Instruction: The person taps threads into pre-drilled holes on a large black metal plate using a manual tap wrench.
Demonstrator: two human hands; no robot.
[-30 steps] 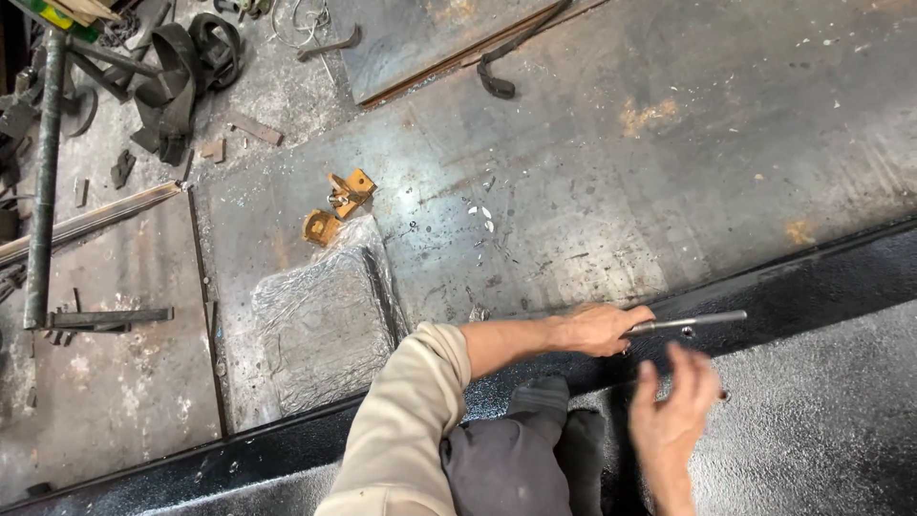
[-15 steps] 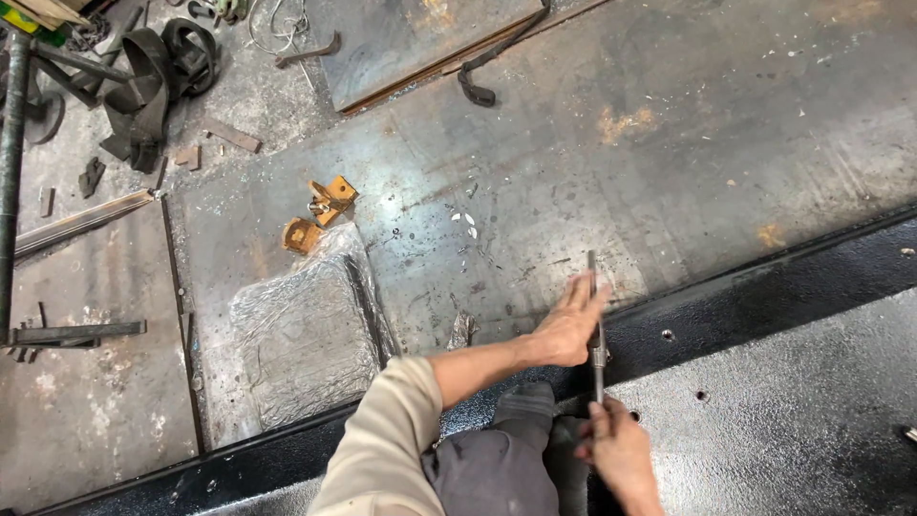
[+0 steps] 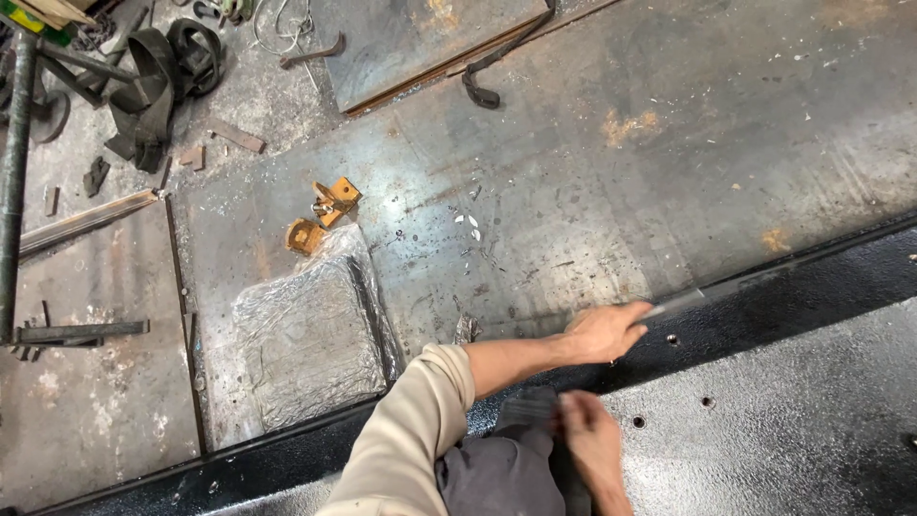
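The left hand (image 3: 602,333) is clamped on a thin rod (image 3: 683,302) at the panel (image 3: 802,420) edge; right hand (image 3: 585,432) looks loosely closed. Better keep the rod flat near the holes (image 3: 672,339).

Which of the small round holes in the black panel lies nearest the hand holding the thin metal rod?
The hole just right of the left hand, near the panel's upper edge. The other two sit lower on the black panel, farther from the rod.
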